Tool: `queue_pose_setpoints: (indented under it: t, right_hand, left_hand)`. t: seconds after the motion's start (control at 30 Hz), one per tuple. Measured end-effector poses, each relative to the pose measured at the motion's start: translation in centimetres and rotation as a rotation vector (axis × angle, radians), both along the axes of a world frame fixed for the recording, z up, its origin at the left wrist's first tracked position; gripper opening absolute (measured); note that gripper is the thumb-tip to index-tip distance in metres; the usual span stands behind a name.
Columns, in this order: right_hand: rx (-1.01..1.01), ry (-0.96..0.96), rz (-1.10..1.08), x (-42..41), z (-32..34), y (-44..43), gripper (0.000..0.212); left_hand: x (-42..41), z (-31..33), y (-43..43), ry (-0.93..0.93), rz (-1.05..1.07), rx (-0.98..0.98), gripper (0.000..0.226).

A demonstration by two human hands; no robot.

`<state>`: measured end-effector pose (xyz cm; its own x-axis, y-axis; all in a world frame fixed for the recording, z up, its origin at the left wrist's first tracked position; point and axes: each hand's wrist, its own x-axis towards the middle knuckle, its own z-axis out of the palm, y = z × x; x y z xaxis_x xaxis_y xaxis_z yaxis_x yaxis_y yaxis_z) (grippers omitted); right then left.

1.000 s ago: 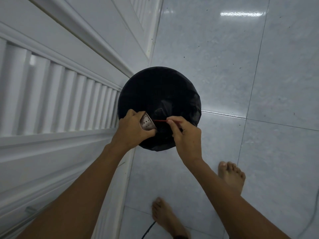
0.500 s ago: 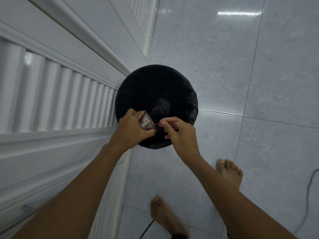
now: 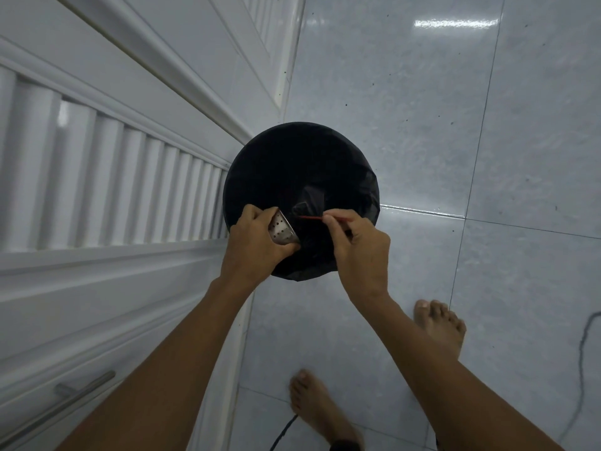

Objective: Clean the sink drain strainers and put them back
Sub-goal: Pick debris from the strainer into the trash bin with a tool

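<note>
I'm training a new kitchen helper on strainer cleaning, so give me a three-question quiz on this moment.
1. True or false: the perforated metal strainer is held in the left hand.
2. What is the right hand pinching? A) a sponge B) a thin red stick C) a spoon
3. Fill in: both hands work directly above the ____ lined with a black bag.

Key:
1. True; the fingers wrap its rim, perforated side facing the camera.
2. B; its tip points towards the strainer without touching it.
3. Bin; it stands on the tiled floor beside the white cabinet.
</note>
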<state>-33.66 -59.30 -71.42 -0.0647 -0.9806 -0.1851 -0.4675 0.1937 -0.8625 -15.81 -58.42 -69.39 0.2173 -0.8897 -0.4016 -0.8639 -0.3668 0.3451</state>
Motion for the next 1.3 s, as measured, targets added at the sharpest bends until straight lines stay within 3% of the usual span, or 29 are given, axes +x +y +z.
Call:
queue_pose_setpoints:
  t: [0.13, 0.27, 0.37, 0.5, 0.63, 0.8, 0.87, 1.0, 1.2, 1.3]
  right_hand:
    - [0.071, -0.122, 0.163, 0.8, 0.3, 0.7, 0.019]
    - [-0.016, 0.066, 0.086, 0.7, 0.2, 0.4, 0.019]
    - [-0.019, 0.019, 0.136, 0.9, 0.4, 0.1, 0.017]
    - [0.062, -0.025, 0.135, 1.1, 0.2, 0.0, 0.019]
    - [-0.048, -0.002, 0.002, 0.4, 0.1, -0.2, 0.018]
    - [-0.033, -0.005, 0.242, 1.5, 0.0, 0.2, 0.019]
    - [-0.03, 0.028, 0.198, 1.8, -0.2, 0.1, 0.019]
    - [-0.091, 0.052, 0.051, 1.8, -0.3, 0.2, 0.017]
    - [-0.065, 0.019, 0.229, 3.0, -0.3, 1.2, 0.019]
    - [-0.058, 0.032, 0.14, 2.7, -0.5, 0.8, 0.019]
  left_hand:
    - [-0.1, 0.1, 0.0, -0.004, -0.029, -0.044, 0.082]
    - [-0.3, 0.1, 0.2, -0.033, -0.08, -0.075, 0.079]
    - [0.0, -0.1, 0.0, -0.041, -0.047, -0.073, 0.081]
    - [-0.3, -0.3, 0.0, 0.082, -0.011, -0.073, 0.081]
    - [0.2, -0.4, -0.4, 0.154, 0.11, -0.049, 0.077]
    - [1.0, -0.4, -0.1, 0.261, 0.182, -0.013, 0.073]
    - [0.9, -0.3, 0.1, 0.283, 0.177, -0.02, 0.073]
    - [1.0, -0.4, -0.2, 0.252, 0.212, -0.029, 0.072]
    - [0.8, -0.5, -0.1, 0.24, 0.216, -0.026, 0.074]
    - [1.3, -0.6, 0.4, 0.221, 0.202, 0.017, 0.072]
